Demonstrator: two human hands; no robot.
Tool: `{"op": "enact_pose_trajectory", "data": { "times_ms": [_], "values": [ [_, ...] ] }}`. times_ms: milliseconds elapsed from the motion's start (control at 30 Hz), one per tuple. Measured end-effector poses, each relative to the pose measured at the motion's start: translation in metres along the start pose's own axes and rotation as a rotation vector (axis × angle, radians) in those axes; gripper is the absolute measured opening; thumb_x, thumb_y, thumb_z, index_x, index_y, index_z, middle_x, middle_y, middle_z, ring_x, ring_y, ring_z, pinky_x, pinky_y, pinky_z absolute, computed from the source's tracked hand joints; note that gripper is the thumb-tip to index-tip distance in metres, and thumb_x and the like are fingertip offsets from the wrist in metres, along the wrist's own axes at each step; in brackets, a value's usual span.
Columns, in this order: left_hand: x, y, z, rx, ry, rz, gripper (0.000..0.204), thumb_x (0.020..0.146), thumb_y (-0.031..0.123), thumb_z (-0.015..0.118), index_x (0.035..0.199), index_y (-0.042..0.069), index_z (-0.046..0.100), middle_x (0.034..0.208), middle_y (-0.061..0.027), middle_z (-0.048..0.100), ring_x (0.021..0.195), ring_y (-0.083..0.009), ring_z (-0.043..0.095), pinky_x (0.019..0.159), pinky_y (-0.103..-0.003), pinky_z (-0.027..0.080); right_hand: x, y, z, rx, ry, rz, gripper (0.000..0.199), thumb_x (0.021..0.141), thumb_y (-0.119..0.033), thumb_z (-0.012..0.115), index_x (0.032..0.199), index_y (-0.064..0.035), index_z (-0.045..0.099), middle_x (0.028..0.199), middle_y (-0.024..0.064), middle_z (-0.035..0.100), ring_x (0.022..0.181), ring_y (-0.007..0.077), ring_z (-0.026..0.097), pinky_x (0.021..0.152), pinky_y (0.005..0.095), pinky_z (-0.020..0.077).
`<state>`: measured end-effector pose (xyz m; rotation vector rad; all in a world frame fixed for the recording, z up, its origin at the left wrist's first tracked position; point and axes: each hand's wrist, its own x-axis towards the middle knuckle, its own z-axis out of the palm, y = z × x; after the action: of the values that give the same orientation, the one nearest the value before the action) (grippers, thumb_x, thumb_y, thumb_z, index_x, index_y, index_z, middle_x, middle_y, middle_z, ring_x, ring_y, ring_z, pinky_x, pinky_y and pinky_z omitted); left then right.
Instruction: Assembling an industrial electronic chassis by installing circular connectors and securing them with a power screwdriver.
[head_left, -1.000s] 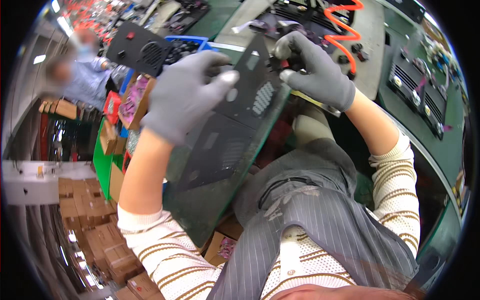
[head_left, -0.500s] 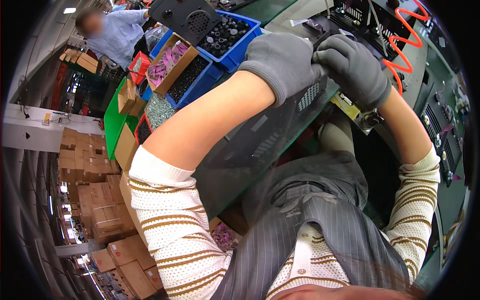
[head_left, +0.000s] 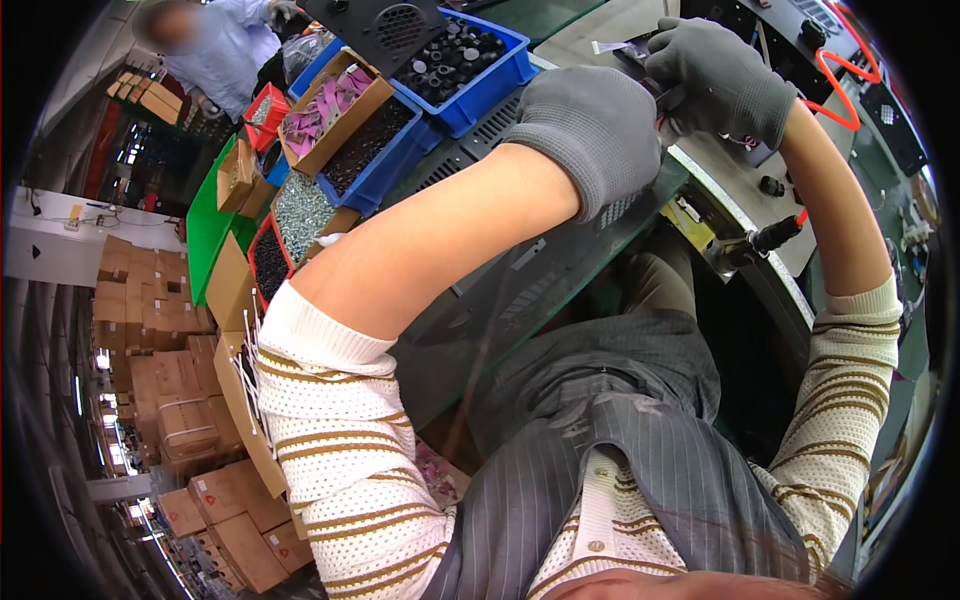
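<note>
My left hand (head_left: 592, 135), in a grey knit glove, reaches over a black metal panel (head_left: 470, 325) with slotted vents. Its fingers curl inward, mostly hidden behind the back of the hand. Close against it on the right, my gloved right hand (head_left: 718, 82) is closed, fingers bent toward the left one. A small dark piece shows between the two hands, but too little of it is visible to name. Below my right wrist is a metal-and-black air tool (head_left: 745, 250) at the bench edge, with a red coiled hose (head_left: 838, 90) beyond the wrist.
Left of my arms stand a blue bin of black round caps (head_left: 455, 65), a box of purple strips (head_left: 335, 105), a blue bin of small dark parts (head_left: 370, 150) and a tray of silver screws (head_left: 300, 215). Stacked cartons (head_left: 180, 400) and a person (head_left: 215, 55) are farther left.
My right hand has moved up and slightly right, drawing a little away from the left. The left hand has shifted slightly right. More of the air tool shows, and the hose has swung right.
</note>
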<state>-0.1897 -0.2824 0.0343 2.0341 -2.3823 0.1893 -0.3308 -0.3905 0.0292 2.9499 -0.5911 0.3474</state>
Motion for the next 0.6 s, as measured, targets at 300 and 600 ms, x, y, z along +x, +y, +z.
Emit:
{"op": "enact_pose_trajectory", "data": {
  "times_ms": [300,600],
  "values": [
    [-0.004,-0.005,0.003,-0.118,-0.017,0.006,0.034,0.086,0.042,0.054,0.092,0.011,0.067,0.080,-0.0124,0.067,0.078,-0.0295,0.066,0.068,-0.041,0.052,-0.127,-0.007,-0.003,0.461,1.011,0.281,0.021,0.085,0.000,0.057,0.105,0.0057,0.061,0.103,0.0123,0.066,0.094,0.0169,0.063,0.083,0.0282,0.0492],
    [-0.006,-0.006,0.006,-0.106,-0.002,0.030,0.046,0.086,0.054,0.053,0.086,0.010,0.068,0.072,-0.0124,0.065,0.071,-0.0292,0.065,0.064,-0.040,0.052,-0.234,0.111,0.177,0.072,0.145,1.040,0.056,0.086,-0.035,0.059,0.135,-0.0133,0.043,0.120,0.0238,0.055,0.110,0.0388,0.054,0.095,0.0435,0.0404]
  ]
}}
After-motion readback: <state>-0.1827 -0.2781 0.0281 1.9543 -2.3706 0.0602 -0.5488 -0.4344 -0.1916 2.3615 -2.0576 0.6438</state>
